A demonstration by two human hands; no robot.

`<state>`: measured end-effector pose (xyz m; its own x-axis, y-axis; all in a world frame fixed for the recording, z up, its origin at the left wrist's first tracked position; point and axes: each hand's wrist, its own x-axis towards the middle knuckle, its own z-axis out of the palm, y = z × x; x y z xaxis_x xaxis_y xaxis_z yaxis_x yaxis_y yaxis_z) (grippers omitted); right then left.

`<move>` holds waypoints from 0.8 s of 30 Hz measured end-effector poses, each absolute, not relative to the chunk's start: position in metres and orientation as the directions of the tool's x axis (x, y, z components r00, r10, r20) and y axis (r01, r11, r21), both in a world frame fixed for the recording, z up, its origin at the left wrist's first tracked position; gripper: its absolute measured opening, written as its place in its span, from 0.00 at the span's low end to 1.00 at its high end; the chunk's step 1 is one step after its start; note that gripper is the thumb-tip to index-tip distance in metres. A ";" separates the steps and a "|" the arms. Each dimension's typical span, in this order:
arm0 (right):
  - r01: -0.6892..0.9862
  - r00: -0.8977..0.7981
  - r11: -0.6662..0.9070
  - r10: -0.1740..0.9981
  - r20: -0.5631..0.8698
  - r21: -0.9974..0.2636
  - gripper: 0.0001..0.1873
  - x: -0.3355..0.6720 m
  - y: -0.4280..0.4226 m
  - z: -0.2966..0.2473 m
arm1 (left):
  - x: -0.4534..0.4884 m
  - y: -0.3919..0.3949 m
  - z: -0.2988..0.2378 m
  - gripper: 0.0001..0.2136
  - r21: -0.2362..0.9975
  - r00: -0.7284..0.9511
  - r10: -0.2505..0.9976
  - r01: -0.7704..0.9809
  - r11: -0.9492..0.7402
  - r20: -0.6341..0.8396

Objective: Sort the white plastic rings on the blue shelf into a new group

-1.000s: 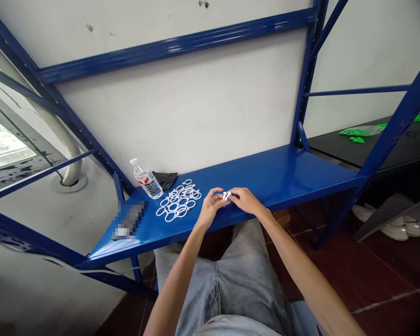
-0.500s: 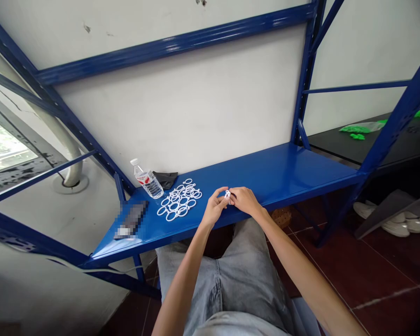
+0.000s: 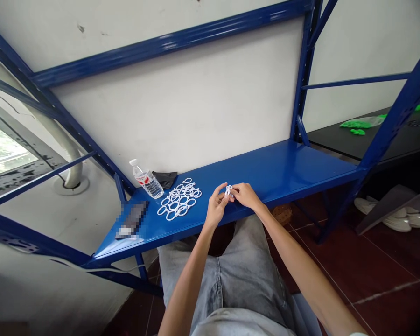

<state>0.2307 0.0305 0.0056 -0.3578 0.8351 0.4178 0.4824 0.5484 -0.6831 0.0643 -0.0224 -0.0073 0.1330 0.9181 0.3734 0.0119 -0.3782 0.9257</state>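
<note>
Between my two hands, over the front edge of the blue shelf [image 3: 259, 170], is a small white plastic piece [image 3: 228, 190] with rounded loops at its top. My left hand [image 3: 217, 204] pinches it from the left with thumb and fingers. From the other side, my right hand [image 3: 245, 194] has its fingertips closed on the same piece. Its exact kind is too small to make out, and the fingers cover part of it. To the left of my hands lies a loose pile of several white plastic rings [image 3: 178, 200], each with a small tab.
Behind the rings stand a water bottle [image 3: 147, 179] and a flat black pouch [image 3: 164, 179]. A blurred-out dark object [image 3: 133, 218] lies at the shelf's left end. Blue posts and bars frame the shelf. Green items [image 3: 357, 125] lie on a black table to the right.
The white piece now shows more of its loops above my fingers. My right hand has shifted slightly up and its fingers have turned; my left hand still pinches the piece.
</note>
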 end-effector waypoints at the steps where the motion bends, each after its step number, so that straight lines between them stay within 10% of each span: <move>1: 0.468 -0.358 0.544 0.837 0.414 -0.696 0.20 0.231 0.031 0.006 | 0.062 -0.023 -0.008 0.33 0.927 0.126 0.921 0.017 -0.375 0.370; 6: 0.495 -0.218 0.377 0.926 0.308 -0.783 0.18 0.242 0.036 0.008 | 0.034 -0.028 -0.003 0.23 0.840 0.064 0.904 0.345 -0.418 0.423; 12: 0.533 0.026 0.156 0.979 0.201 -0.831 0.14 0.271 0.050 0.005 | -0.026 -0.017 0.017 0.15 0.313 -0.030 0.868 0.938 -0.147 0.496; 18: 0.575 0.128 0.217 0.929 0.348 -0.789 0.22 0.269 0.049 0.004 | -0.041 0.008 0.024 0.13 0.018 -0.061 0.935 0.998 0.058 0.350; 24: 0.487 0.042 0.325 0.918 0.393 -0.811 0.15 0.253 0.036 0.015 | -0.033 -0.001 0.025 0.14 0.077 0.083 0.911 0.989 -0.125 0.403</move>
<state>0.2526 0.0365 0.0149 0.0420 0.9185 0.3933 0.4874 0.3248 -0.8105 -0.0331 -0.0010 0.0251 0.0834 0.9112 0.4034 0.9892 -0.1246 0.0770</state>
